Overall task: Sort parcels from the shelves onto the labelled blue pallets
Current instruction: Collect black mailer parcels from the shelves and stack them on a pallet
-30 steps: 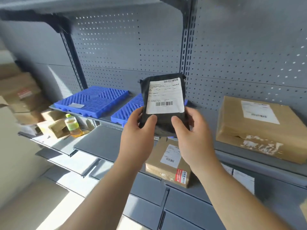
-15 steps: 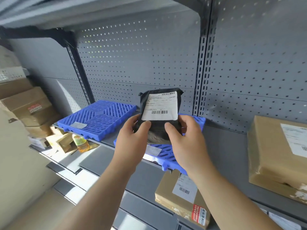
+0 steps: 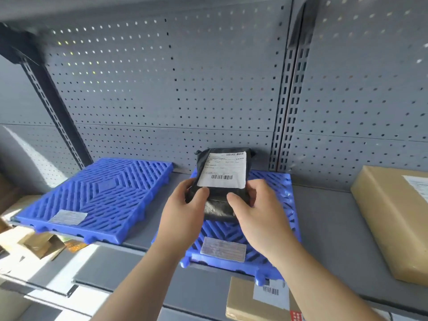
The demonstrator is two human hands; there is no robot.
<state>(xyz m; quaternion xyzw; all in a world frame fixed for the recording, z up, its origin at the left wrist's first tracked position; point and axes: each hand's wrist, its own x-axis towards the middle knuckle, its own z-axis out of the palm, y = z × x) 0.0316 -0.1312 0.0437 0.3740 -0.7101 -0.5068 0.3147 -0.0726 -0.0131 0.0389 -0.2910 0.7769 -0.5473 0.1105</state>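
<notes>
A black plastic parcel (image 3: 222,181) with a white shipping label is held upright in both hands, over the right blue pallet (image 3: 273,193). My left hand (image 3: 183,209) grips its lower left edge and my right hand (image 3: 257,212) grips its lower right edge, thumbs on the front. The parcel's bottom hangs just above the pallet; contact is unclear. That pallet carries a pale label (image 3: 222,249) near its front edge. A second blue pallet (image 3: 102,198) with its own label lies to the left on the same grey shelf.
A large brown cardboard parcel (image 3: 393,218) sits at the right of the shelf. Another brown box (image 3: 257,300) stands on the shelf below, under the right pallet. Crumpled brown boxes (image 3: 41,244) lie lower left. A perforated grey back panel (image 3: 162,93) rises behind.
Both hands carried the black parcel up and forward from in front of the shelf to over the right blue pallet. The view has closed in on the pallets.
</notes>
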